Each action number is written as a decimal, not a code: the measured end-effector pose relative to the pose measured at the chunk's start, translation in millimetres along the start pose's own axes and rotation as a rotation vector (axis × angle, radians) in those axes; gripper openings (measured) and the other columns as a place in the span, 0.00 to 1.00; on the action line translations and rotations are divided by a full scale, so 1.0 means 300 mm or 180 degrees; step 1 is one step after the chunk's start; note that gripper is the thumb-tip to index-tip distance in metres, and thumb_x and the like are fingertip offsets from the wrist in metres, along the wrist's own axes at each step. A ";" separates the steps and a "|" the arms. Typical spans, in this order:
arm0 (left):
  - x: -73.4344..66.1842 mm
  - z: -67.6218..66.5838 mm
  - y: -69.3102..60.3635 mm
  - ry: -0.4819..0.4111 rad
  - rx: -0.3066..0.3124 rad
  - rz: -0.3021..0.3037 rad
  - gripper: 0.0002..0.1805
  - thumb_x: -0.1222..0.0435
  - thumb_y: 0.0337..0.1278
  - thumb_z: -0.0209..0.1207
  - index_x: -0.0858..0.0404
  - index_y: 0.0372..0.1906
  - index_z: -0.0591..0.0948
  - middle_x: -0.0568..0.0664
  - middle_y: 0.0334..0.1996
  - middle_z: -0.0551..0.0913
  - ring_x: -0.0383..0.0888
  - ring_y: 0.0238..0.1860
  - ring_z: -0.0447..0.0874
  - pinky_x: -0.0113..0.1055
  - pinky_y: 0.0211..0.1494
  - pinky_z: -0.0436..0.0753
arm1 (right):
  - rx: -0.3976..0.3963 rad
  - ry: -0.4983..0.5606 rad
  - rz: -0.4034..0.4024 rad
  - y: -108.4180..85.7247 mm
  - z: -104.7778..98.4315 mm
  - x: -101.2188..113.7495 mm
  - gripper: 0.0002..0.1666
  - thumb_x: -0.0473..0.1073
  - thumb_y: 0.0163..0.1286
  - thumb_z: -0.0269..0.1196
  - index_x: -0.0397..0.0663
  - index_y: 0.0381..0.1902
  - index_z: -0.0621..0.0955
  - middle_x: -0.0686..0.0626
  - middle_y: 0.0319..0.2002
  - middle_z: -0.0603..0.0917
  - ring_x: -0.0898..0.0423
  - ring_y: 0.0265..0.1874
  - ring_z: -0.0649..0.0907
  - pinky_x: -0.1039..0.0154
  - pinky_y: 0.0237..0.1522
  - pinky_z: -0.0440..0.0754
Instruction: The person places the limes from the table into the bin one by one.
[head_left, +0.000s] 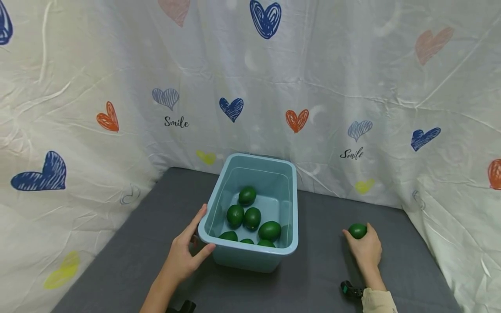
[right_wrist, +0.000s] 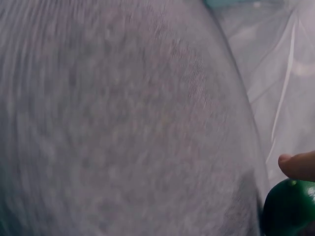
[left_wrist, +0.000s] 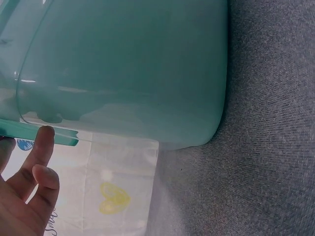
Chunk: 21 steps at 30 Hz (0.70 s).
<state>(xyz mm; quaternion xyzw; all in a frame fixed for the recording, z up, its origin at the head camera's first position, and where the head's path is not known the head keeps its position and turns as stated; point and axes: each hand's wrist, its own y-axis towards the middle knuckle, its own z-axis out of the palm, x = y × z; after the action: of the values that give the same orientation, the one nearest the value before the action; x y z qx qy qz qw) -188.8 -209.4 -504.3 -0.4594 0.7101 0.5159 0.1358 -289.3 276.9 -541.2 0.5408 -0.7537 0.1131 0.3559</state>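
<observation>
A light blue plastic bin point(head_left: 254, 258) stands on the grey tabletop, with several smooth, dark green, avocado-like fruits point(head_left: 252, 218) inside it. My left hand point(head_left: 183, 256) holds the bin's near left corner, thumb at the front rim and fingers along the left side. In the left wrist view the bin wall point(left_wrist: 138, 59) fills much of the picture, and the fingertips point(left_wrist: 46, 133) meet its rim. Right of the bin, my right hand point(head_left: 367, 250) grips one green fruit point(head_left: 357, 231) between thumb and fingers. The right wrist view shows only one finger point(right_wrist: 298, 166) over that fruit point(right_wrist: 288, 209).
Dark grey cloth point(head_left: 321, 261) covers the table. A white curtain point(head_left: 258, 65) printed with hearts hangs close behind the bin and along both sides. A black strap device point(head_left: 350, 289) sits at the right wrist.
</observation>
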 end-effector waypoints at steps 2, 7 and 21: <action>0.001 0.000 -0.002 -0.0001 0.0006 -0.0025 0.51 0.67 0.58 0.72 0.52 0.85 0.62 0.49 0.81 0.67 0.40 0.37 0.74 0.33 0.36 0.73 | 0.0021 -0.0010 0.0041 0.002 0.001 -0.009 0.52 0.51 0.68 0.71 0.24 0.77 0.64 0.21 0.68 0.71 0.22 0.59 0.76 0.27 0.56 0.74; 0.002 0.000 -0.002 -0.0024 0.0005 -0.0003 0.51 0.67 0.58 0.72 0.52 0.85 0.62 0.50 0.81 0.67 0.38 0.38 0.74 0.35 0.35 0.73 | 0.0062 -0.0079 0.0067 0.003 -0.008 -0.021 0.51 0.52 0.70 0.71 0.24 0.76 0.65 0.20 0.66 0.73 0.22 0.56 0.78 0.28 0.52 0.76; 0.004 -0.004 0.000 -0.0034 0.0034 0.0018 0.50 0.66 0.58 0.72 0.53 0.85 0.62 0.50 0.81 0.66 0.40 0.36 0.74 0.35 0.34 0.73 | 0.0008 -0.0115 0.0003 -0.002 -0.018 -0.042 0.48 0.52 0.69 0.74 0.24 0.73 0.70 0.20 0.62 0.77 0.24 0.51 0.82 0.30 0.50 0.77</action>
<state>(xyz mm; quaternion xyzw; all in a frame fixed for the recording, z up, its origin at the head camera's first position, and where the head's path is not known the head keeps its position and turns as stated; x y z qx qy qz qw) -189.1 -211.0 -504.6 -0.4540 0.7133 0.5150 0.1406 -284.4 288.8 -545.8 0.5428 -0.7601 0.1044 0.3416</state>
